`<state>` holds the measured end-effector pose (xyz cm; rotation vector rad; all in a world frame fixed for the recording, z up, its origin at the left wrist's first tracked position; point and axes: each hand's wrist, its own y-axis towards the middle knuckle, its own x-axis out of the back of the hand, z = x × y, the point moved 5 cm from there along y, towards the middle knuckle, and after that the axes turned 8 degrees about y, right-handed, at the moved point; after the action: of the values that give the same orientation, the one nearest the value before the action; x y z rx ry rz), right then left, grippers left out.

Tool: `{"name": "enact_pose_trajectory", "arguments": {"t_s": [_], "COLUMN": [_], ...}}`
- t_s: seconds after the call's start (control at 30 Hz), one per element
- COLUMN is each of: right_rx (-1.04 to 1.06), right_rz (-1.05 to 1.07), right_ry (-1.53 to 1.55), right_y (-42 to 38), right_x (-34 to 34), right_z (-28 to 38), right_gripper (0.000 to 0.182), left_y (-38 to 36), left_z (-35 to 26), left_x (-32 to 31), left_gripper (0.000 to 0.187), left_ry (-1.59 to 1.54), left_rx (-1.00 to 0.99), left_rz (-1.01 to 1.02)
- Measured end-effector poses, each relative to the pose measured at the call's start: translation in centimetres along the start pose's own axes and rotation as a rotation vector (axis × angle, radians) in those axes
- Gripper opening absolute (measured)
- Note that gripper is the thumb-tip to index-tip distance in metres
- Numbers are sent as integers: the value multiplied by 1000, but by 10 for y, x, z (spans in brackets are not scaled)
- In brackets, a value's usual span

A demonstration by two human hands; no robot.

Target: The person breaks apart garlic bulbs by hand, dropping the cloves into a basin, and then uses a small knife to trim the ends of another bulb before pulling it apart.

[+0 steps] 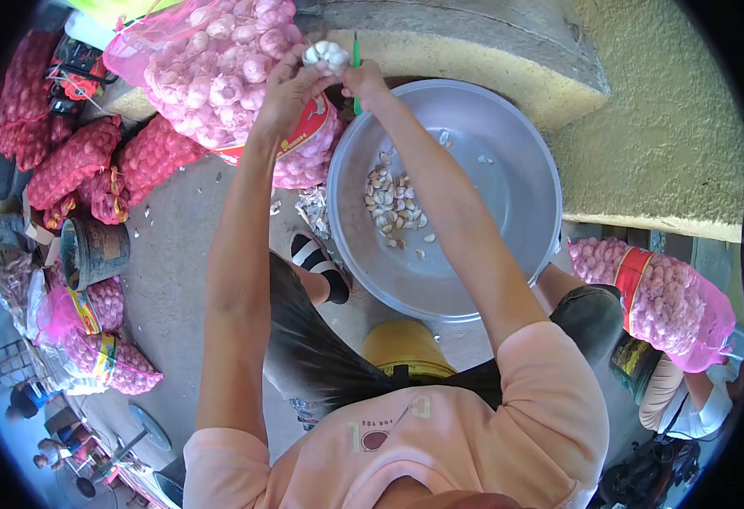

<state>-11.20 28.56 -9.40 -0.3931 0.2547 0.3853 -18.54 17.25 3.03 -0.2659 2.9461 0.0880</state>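
My left hand (288, 95) is closed on a white garlic bulb (327, 57), held up above the rim of the basin. Close beside it, my right hand (365, 83) grips a thin green knife (356, 58) that points upward, its lower end showing below my fist. Under my right forearm stands a large grey basin (520, 204). Loose garlic cloves (395, 202) lie mostly on its left side, with a few scattered apart. Just behind my left hand is a big pink net bag of garlic bulbs (219, 72).
Red net sacks (75, 161) and a dark bucket (92, 252) stand to the left. A yellow bucket (410, 343) is between my legs. Another garlic bag (660, 293) lies at right, near a seated person (694, 399). A concrete ledge (474, 64) runs behind the basin.
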Motion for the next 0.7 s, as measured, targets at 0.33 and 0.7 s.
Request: {"name": "enact_pose_trajectory", "arguments": {"t_s": [0.33,0.7], "right_rx": [517,19], "right_rz": [-160,-463], "right_ry": [-645,-1130], "right_y": [5,-16], "right_x": [32,259], "right_z": [-54,-161], "right_gripper": [29,32], "left_y": [5,-19], "left_z": [-3,-11], "left_x": [19,19], "left_gripper": [31,32], "left_ry": [-84,-146], "left_rx": [44,63], "left_rz": [-121,-320]}}
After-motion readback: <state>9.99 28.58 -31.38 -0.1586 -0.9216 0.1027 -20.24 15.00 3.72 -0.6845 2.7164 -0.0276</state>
